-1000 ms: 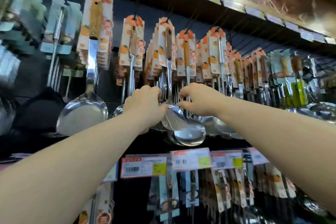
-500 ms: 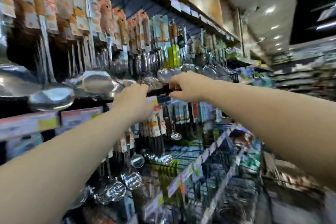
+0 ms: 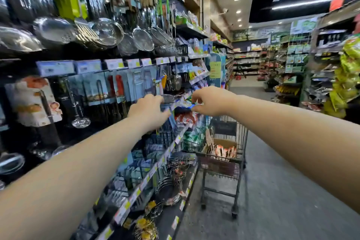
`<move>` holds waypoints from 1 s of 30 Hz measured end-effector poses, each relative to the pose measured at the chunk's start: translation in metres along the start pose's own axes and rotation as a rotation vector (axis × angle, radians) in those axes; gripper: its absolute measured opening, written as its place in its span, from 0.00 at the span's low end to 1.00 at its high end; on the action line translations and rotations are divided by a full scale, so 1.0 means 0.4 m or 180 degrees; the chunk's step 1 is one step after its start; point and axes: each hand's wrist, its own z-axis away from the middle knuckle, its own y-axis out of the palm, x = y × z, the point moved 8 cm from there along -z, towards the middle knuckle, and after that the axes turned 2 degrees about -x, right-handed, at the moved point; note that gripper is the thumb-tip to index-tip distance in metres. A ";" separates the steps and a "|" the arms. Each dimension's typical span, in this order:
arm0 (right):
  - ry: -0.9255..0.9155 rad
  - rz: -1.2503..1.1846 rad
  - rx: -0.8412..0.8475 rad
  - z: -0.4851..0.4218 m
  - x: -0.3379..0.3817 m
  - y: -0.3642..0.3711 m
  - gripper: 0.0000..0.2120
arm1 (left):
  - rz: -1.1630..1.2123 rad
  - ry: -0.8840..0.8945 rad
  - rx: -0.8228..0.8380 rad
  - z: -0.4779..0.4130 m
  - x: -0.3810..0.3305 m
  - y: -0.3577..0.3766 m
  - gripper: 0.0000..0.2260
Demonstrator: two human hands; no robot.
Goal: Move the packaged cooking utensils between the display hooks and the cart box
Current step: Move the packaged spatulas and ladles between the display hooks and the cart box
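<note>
Your left hand [image 3: 148, 110] is hanging at arm's length in front of the shelving [image 3: 191, 31], back toward you, fingers curling under. Blur is hiding the fingertips, so can't tell whether it's gripping anything. Your right hand [image 3: 211, 101] is sitting approx level w/ it and a little to its right, wrist bent, thumb and fingers drawing together at a small blue-edged smear. Can't tell if that's a pkg in a pinch or just shelf stock behind. A gap is showing btwn the two hands.

The cart [image 3: 220, 165] is standing in the aisle below and beyond your right hand, tight against the shelf side. A cardboard box [image 3: 224, 141] is sitting inside it, and orange-and-white packaged utensils [image 3: 224, 151] are lying in that box, cards poking up. More orange-and-white carded pkgs [image 3: 33, 101] are hanging on the display at far left, w/ a small steel ladle [image 3: 80, 122] dangling beside them.

Up top, mesh strainers [image 3: 143, 40] and steel bowls are hanging in a row from hooks, handles in wood and green. Price tags [image 3: 115, 63] are running along the rail under them. Wire racks [image 3: 169, 191] are sitting on the low shelf near the cart. Across the aisle, yellow-green bags [image 3: 348, 64] are hanging at the right edge.
</note>
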 end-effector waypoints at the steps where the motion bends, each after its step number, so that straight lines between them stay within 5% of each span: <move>1: 0.0040 0.0018 0.0044 -0.004 -0.044 0.029 0.17 | 0.0034 0.0034 0.0042 -0.026 -0.029 0.038 0.22; 14: 0.0684 -0.0022 0.0435 -0.219 -0.501 0.397 0.12 | 0.0263 0.0451 0.0645 -0.450 -0.233 0.576 0.21; 19: 0.1092 -0.0139 0.0575 -0.342 -0.662 0.541 0.19 | 0.0348 0.0615 0.0986 -0.635 -0.267 0.777 0.21; 30: 0.1512 -0.0374 0.0990 -0.509 -1.061 0.847 0.12 | 0.0510 0.0770 0.1499 -0.911 -0.460 1.189 0.20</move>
